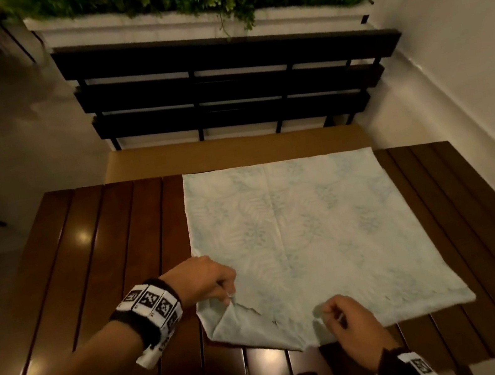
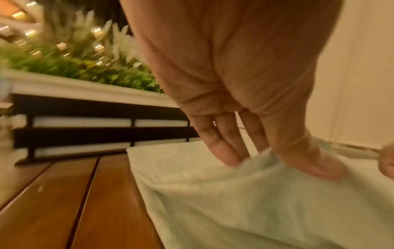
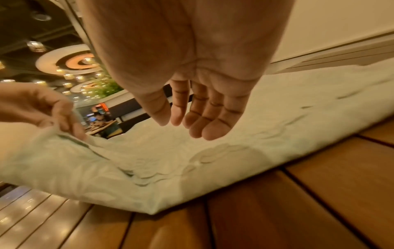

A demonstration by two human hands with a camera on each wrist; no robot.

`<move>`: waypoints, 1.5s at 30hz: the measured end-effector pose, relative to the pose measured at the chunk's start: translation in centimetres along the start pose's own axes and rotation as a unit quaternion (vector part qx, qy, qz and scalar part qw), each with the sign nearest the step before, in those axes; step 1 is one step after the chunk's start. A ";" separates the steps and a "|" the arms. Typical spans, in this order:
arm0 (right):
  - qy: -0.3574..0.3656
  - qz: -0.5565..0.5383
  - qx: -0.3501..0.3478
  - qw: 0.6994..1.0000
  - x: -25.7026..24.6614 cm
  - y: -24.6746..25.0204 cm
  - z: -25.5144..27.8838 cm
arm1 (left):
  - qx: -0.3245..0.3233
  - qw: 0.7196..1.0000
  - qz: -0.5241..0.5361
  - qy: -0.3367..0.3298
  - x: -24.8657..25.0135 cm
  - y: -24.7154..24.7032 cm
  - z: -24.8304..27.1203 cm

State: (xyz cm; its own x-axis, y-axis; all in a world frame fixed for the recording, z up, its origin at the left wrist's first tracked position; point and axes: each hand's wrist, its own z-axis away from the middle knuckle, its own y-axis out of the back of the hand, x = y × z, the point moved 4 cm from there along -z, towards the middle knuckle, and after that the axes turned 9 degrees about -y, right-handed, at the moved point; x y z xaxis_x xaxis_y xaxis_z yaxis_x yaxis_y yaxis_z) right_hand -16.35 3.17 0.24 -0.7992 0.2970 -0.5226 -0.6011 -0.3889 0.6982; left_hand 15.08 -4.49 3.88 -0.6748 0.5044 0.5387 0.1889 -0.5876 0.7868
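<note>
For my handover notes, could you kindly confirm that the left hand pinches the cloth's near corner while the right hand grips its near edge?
Not quite. The left hand does pinch the near corner of the cloth, but the right hand grips nothing: the right wrist view shows its fingers relaxed, hovering above the near edge, clear of the fabric.

The left grip (image 2: 245, 84) pinches up a fold of the pale green cloth (image 2: 245, 210), thumb on top and fingers tucked behind. The rest of the cloth lies on the slatted wooden tabletop (image 2: 64, 210). Beyond stands a white planter (image 2: 74, 87) of blurred greenery.
</note>
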 end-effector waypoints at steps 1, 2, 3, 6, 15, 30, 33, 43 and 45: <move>0.019 0.013 -0.010 1.000 -1.0 -0.4 -0.1 | -0.036 0.999 0.013 0.003 0.0 0.2 -0.1; 0.039 0.022 -0.018 0.999 -1.9 -0.9 -0.2 | -0.062 0.998 0.025 0.007 -0.3 0.3 -0.1; 0.057 0.033 -0.024 0.998 -2.6 -1.4 -0.4 | -0.079 0.996 0.030 0.012 -0.5 0.5 0.0; 0.088 0.026 -0.042 0.995 -4.2 -2.4 -1.0 | -0.042 0.999 0.009 0.015 -0.6 1.5 0.1; 0.139 0.122 0.089 0.979 -11.7 -3.5 -3.4 | 0.230 0.948 0.221 0.008 4.4 2.9 -3.6; -0.153 0.049 0.141 0.977 6.0 12.5 -12.6 | 0.168 0.955 -0.236 0.068 3.8 7.5 -7.8; -0.112 -0.087 0.093 0.986 8.2 15.9 -14.9 | 0.191 0.974 -0.021 0.122 2.3 5.7 -8.7; -0.001 0.299 -0.305 0.904 5.4 21.2 -22.4 | -0.152 0.951 -0.149 0.226 0.9 4.9 -14.8; 0.021 0.392 -0.337 0.856 3.8 22.6 -25.1 | -0.170 0.938 -0.182 0.242 -0.2 7.2 -16.5</move>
State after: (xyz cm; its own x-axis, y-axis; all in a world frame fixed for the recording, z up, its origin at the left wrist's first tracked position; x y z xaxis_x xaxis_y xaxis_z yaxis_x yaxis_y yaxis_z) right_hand -33.12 -26.37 1.76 -0.9490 -0.3115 -0.0492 0.2655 -0.8731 0.4088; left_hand 4.75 -19.25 4.45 -0.9105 0.4133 -0.0107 -0.2996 -0.6419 0.7058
